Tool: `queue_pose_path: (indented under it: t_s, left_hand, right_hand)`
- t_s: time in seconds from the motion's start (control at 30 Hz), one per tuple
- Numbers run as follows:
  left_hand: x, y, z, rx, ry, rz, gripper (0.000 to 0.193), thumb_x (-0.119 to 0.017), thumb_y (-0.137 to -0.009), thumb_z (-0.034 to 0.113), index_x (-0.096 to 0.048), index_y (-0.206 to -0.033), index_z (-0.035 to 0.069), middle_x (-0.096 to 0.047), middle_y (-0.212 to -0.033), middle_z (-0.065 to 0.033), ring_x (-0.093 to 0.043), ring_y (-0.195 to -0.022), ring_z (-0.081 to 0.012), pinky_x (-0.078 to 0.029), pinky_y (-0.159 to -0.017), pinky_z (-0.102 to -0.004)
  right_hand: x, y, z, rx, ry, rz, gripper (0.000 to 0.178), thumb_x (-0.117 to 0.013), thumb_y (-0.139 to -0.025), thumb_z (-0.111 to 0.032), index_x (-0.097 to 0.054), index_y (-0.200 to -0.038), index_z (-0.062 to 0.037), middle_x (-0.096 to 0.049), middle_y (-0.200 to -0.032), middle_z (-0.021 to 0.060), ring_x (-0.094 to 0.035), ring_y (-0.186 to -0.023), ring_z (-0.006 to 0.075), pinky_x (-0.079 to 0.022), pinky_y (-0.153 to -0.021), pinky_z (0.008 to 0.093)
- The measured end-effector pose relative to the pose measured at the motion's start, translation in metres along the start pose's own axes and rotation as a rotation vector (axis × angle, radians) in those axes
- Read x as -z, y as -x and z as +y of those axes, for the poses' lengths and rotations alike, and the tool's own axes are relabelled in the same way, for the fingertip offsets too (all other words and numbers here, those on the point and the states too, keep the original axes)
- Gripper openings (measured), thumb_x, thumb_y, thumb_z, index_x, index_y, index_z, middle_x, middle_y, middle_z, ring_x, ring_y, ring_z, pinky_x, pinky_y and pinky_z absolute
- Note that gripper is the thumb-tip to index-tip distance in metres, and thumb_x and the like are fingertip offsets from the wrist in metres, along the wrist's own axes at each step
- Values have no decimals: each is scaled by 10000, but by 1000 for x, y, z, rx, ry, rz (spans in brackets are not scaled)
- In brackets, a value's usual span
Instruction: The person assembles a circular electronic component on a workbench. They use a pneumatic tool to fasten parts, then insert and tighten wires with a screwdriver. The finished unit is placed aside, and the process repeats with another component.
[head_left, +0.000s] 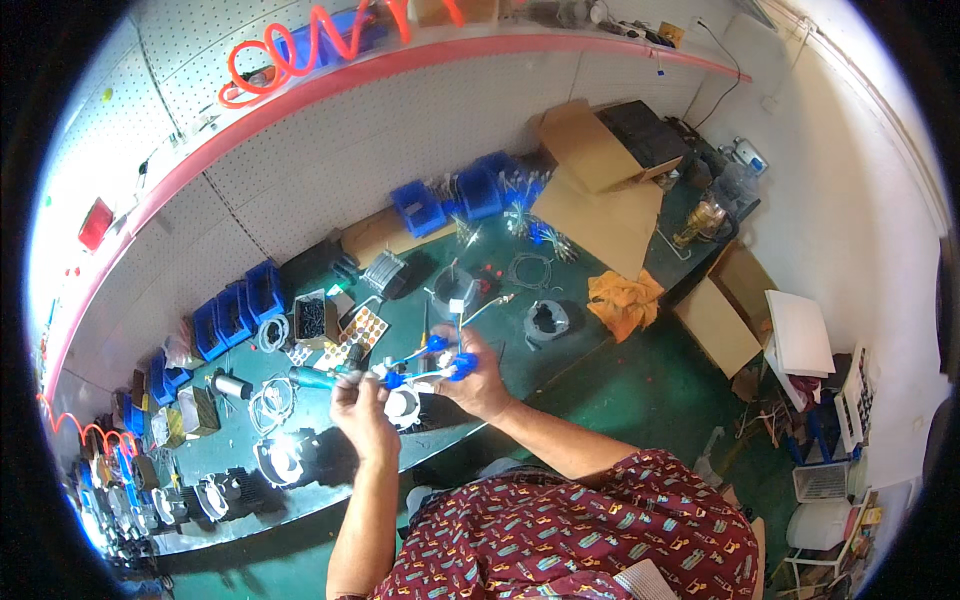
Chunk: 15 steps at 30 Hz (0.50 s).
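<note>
Over the front edge of the green bench, my right hand (pixel 478 382) is closed around a small bundle of wire leads with blue fittings (pixel 462 366). Pale, thin ends of the leads stick up and outward from it. My left hand (pixel 363 408) is beside it, thumb and fingers pinched at the near end of one blue-and-white lead. Just beyond the left hand lies a teal-handled tool (pixel 312 377), partly hidden by the fingers. Between and below my hands a round, light-coloured metal housing (pixel 402 407) shows on the bench.
Several dark lamp-like housings (pixel 286 458) line the near-left bench edge. Blue bins (pixel 235 312) stand along the back wall, with more bundled leads (pixel 520 190) by the far bins. An orange cloth (pixel 625 302) and cardboard boxes (pixel 600 150) are to the right. A red coiled hose (pixel 290 60) hangs above.
</note>
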<state>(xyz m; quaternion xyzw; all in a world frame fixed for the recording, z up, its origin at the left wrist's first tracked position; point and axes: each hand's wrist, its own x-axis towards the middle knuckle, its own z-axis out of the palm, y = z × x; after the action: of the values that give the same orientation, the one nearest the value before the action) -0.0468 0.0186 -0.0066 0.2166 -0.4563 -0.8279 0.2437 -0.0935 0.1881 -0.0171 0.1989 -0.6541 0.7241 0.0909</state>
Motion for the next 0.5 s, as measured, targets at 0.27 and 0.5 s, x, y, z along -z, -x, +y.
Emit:
queue_pose_path:
  t_s: [0.27, 0.5]
  left_hand:
    - [20, -29, 74, -174, -138, -37, 452, -636, -950, 43, -513, -1385, 36, -673, -999, -55, -593, -788, -92, -492, -660, -223]
    - [149, -6, 70, -18, -635, -158, 160, -663, -995, 170, -657, -1028, 14, -671, -848, -32, -567, -659, -84, -471, -609, -234]
  right_hand:
    - [11, -22, 24, -110, 186, 348, 255, -851, -811, -110, -645, -950, -55, -663, -845, 12, -594, -773, 94, -503, -675, 287]
    - [8, -11, 70, -527, 259, -25, 263, -829, -819, -152, -723, -1024, -26, -715, -801, 62, -645, -707, 131, -535, -676, 308]
